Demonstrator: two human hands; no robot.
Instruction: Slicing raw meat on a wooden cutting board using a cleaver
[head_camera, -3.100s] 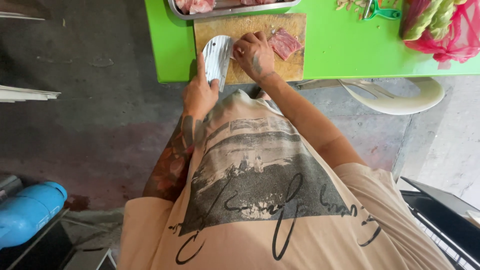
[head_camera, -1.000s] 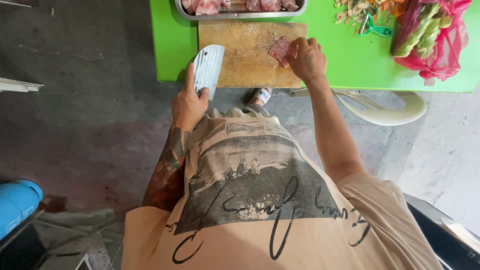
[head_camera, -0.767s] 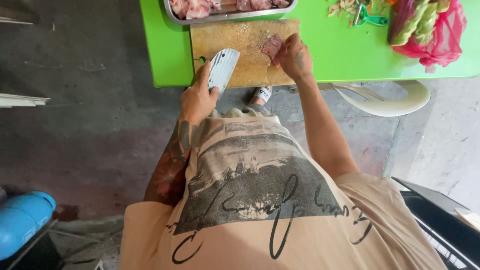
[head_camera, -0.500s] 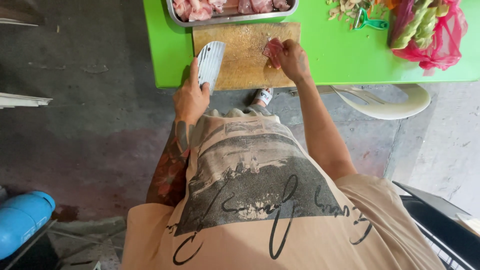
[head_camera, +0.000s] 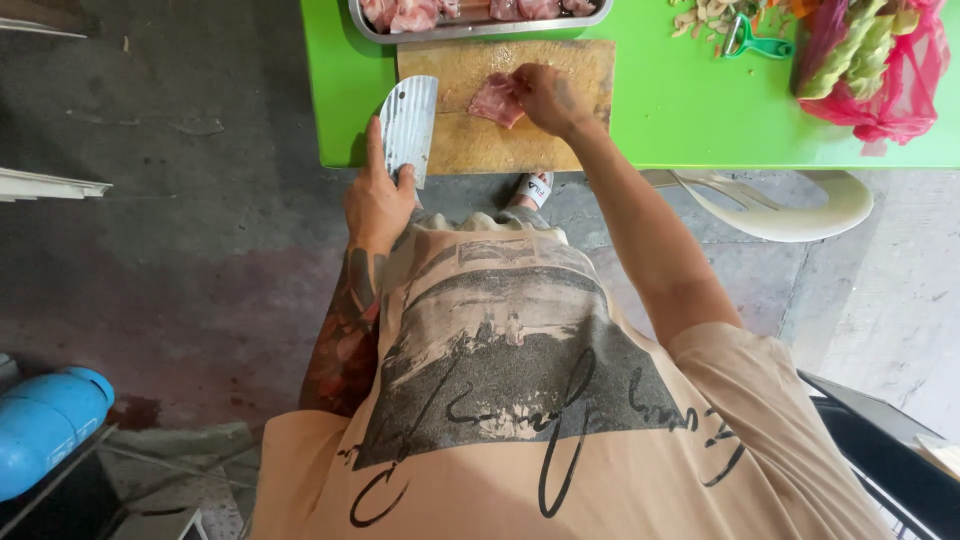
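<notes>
At twelve o'clock of the view, green table (head_camera: 700, 110), with all work gathered on its near edge. At centre of that edge, wooden cutting board (head_camera: 480, 150), bare and wet-looking apart from one item. Touching the board's far side, metal tray (head_camera: 480, 30) of raw meat pieces, only partly in frame. Well apart at two o'clock, red bag (head_camera: 900, 80) of green vegetables, with a green peeler (head_camera: 755, 42) just beside it.

At nine o'clock of the board, broad cleaver (head_camera: 408, 115), blade flat-on to the camera and raised over the board's left margin; contact with the wood cannot be confirmed from this angle. Left hand (head_camera: 378, 205) clenched on the handle, one finger laid along the blade's edge.

At twelve o'clock of the board, single slab of raw meat (head_camera: 494, 100), pinched and steadied by the right hand (head_camera: 545, 98) at its right end.

Judged step: positioning the slab, no cut begun. Needed for a cut: slab pressed flat, fingertips curled clear of the blade's line, cleaver brought across from nine o'clock.
</notes>
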